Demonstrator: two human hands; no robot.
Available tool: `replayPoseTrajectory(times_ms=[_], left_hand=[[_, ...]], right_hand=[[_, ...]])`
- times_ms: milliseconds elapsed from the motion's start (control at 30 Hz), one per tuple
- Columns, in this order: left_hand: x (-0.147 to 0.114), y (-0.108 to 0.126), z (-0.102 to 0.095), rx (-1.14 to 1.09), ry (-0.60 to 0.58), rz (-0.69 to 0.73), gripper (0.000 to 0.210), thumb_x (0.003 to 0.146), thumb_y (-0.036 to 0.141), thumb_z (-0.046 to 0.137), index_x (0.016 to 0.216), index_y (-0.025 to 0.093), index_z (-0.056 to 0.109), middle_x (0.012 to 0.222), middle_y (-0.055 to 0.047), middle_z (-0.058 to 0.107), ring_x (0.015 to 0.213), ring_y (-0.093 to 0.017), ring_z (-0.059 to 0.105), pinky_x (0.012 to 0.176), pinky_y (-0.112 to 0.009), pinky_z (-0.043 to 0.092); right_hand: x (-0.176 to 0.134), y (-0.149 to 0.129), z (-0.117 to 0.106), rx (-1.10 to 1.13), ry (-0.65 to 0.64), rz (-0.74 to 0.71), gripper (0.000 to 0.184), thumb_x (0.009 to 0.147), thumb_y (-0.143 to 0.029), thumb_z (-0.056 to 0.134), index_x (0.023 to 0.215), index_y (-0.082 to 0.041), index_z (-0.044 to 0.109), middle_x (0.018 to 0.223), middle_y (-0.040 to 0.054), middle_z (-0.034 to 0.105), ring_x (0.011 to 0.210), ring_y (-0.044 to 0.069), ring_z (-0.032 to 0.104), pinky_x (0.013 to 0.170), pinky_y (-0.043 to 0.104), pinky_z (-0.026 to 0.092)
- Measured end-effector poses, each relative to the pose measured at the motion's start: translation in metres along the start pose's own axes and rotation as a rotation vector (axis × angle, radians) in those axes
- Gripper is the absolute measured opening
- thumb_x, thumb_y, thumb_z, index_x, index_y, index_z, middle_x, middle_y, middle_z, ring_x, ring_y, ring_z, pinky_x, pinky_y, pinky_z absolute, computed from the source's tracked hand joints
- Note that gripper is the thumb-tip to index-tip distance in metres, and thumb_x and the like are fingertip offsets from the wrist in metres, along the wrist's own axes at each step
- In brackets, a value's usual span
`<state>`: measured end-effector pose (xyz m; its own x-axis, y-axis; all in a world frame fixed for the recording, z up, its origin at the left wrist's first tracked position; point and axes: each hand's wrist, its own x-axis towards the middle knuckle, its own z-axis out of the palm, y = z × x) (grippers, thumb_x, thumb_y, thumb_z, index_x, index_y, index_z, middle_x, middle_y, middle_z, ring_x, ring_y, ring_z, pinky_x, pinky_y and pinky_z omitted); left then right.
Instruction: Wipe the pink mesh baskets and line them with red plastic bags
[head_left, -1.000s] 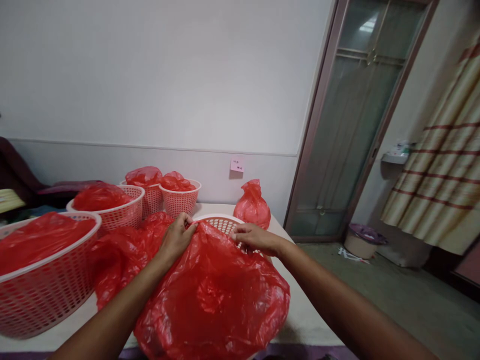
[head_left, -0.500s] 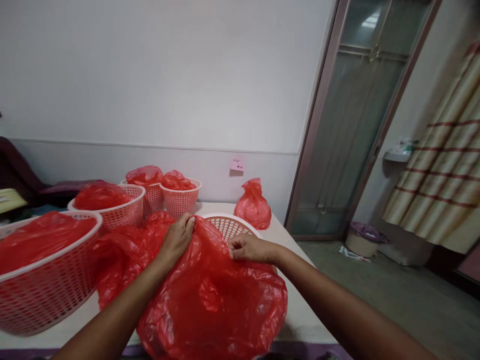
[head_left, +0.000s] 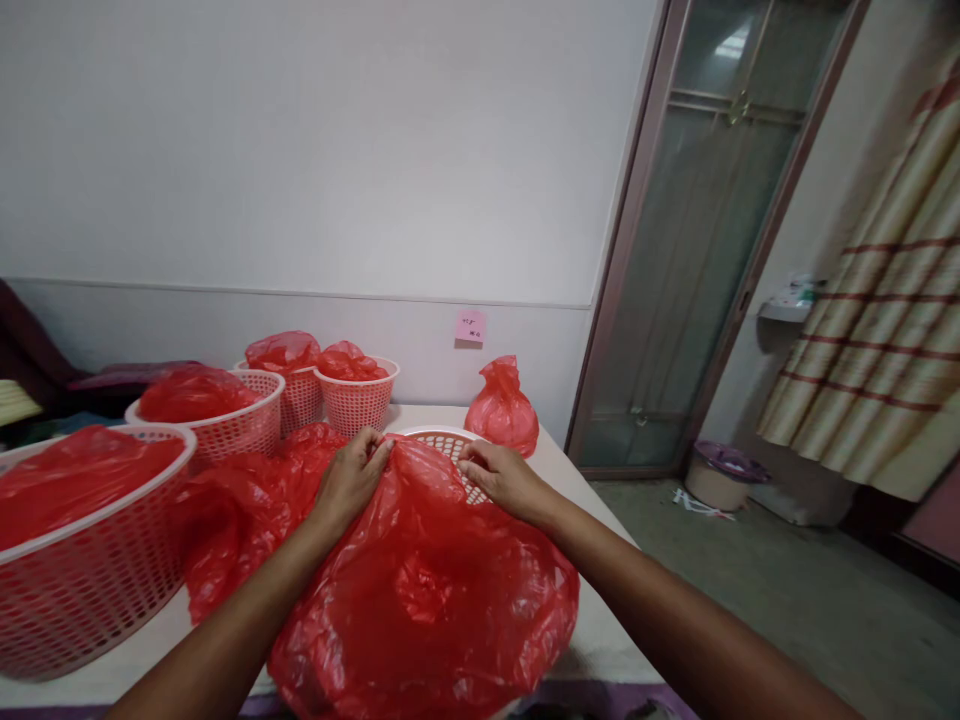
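Observation:
A large red plastic bag (head_left: 450,620) lines a white plastic basket (head_left: 442,436) in front of me, its mouth spread wide and its film folded outward. My left hand (head_left: 352,475) pinches the bag's far edge at the basket rim. Just right of it, my right hand (head_left: 510,482) hovers over the rim with thumb and fingers slightly parted, close to the bag's edge; no film shows between them. More crumpled red plastic (head_left: 247,520) lies left of my left forearm. Most of the basket is hidden under the bag.
Several white baskets with red bags stand to the left, the nearest basket (head_left: 82,560) being large. A gathered red bag (head_left: 502,410) sits at the table's (head_left: 600,630) back right. A pink note (head_left: 470,327) is on the wall. On the floor stands a bin (head_left: 720,475).
My right hand has risen a little from the bag's edge, and its fingers have loosened. The film below it has sunk, showing more basket lattice. My left hand keeps its pinch.

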<state>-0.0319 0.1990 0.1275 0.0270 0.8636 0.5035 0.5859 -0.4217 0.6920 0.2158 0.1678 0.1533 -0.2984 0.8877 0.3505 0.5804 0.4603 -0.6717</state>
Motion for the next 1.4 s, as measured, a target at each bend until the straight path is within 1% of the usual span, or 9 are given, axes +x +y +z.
replayPoseTrajectory(times_ms=[133,267,400,467,600,800,967,1233,1400], left_hand=[[-0.001,0.001,0.0,0.007,0.012,0.001,0.027,0.088,0.047,0.045,0.074,0.024,0.046,0.067,0.005,0.051,0.065,-0.017,0.051,0.065,-0.028,0.036],[-0.003,0.001,-0.001,0.02,0.021,0.0,0.027,0.088,0.047,0.045,0.075,0.024,0.047,0.067,0.004,0.052,0.065,-0.017,0.051,0.065,-0.029,0.036],[-0.006,0.002,0.0,0.017,0.019,0.024,0.025,0.089,0.046,0.045,0.077,0.024,0.049,0.072,0.003,0.054,0.069,-0.017,0.053,0.067,-0.03,0.038],[-0.007,0.002,0.001,0.017,0.046,0.048,0.022,0.088,0.044,0.046,0.079,0.024,0.051,0.079,0.001,0.054,0.076,-0.019,0.054,0.073,-0.031,0.04],[-0.009,0.002,0.005,0.018,0.113,0.068,0.018,0.086,0.039,0.048,0.082,0.023,0.054,0.091,-0.003,0.05,0.088,-0.021,0.052,0.082,-0.033,0.041],[-0.004,0.001,0.007,-0.044,0.098,0.008,0.021,0.083,0.041,0.05,0.077,0.022,0.055,0.079,0.0,0.057,0.076,-0.019,0.055,0.073,-0.031,0.041],[0.006,0.007,0.008,-0.118,0.099,-0.092,0.031,0.078,0.049,0.052,0.063,0.022,0.051,0.062,0.003,0.054,0.06,-0.016,0.051,0.058,-0.028,0.038],[0.015,0.014,0.008,-0.129,0.097,-0.156,0.043,0.076,0.052,0.059,0.052,0.022,0.04,0.049,0.007,0.04,0.049,-0.011,0.038,0.051,-0.026,0.029],[0.02,0.015,0.007,-0.143,0.06,-0.169,0.046,0.079,0.052,0.061,0.052,0.021,0.039,0.048,0.008,0.038,0.046,-0.009,0.036,0.05,-0.025,0.03]], right_hand=[[-0.005,-0.004,0.004,0.362,-0.297,0.021,0.026,0.081,-0.044,0.059,0.087,-0.019,0.06,0.085,0.0011,0.061,0.079,0.015,0.055,0.072,0.026,0.042],[-0.004,-0.004,0.006,0.499,-0.396,0.154,0.03,0.07,-0.045,0.066,0.081,-0.019,0.056,0.066,-0.0033,0.054,0.057,0.01,0.049,0.054,0.022,0.037],[0.009,-0.001,0.003,0.119,-0.108,0.101,0.013,0.076,-0.031,0.055,0.073,-0.021,0.048,0.061,-0.0051,0.048,0.053,0.01,0.044,0.051,0.022,0.033],[0.017,0.001,-0.001,-0.014,0.045,0.081,0.014,0.076,-0.025,0.055,0.068,-0.021,0.044,0.063,-0.0047,0.046,0.058,0.011,0.044,0.055,0.023,0.032],[0.022,0.003,-0.008,-0.207,0.158,0.051,0.019,0.08,-0.025,0.056,0.066,-0.021,0.043,0.064,-0.0027,0.049,0.063,0.013,0.046,0.059,0.026,0.03],[0.02,-0.003,-0.013,-0.464,0.224,0.021,0.01,0.086,-0.022,0.052,0.076,-0.022,0.052,0.085,0.0057,0.06,0.075,0.019,0.051,0.064,0.029,0.028],[0.027,0.005,-0.014,-0.521,0.269,0.056,0.01,0.089,-0.024,0.05,0.084,-0.021,0.057,0.093,0.009,0.063,0.081,0.02,0.054,0.066,0.03,0.029],[0.043,0.028,-0.018,-0.396,0.301,0.185,0.013,0.083,-0.03,0.053,0.074,-0.021,0.057,0.07,0.0011,0.062,0.066,0.015,0.052,0.059,0.025,0.029],[0.061,0.041,-0.028,-0.317,0.153,0.211,0.019,0.074,-0.027,0.058,0.058,-0.02,0.052,0.056,-0.0036,0.053,0.055,0.01,0.045,0.052,0.024,0.027]])
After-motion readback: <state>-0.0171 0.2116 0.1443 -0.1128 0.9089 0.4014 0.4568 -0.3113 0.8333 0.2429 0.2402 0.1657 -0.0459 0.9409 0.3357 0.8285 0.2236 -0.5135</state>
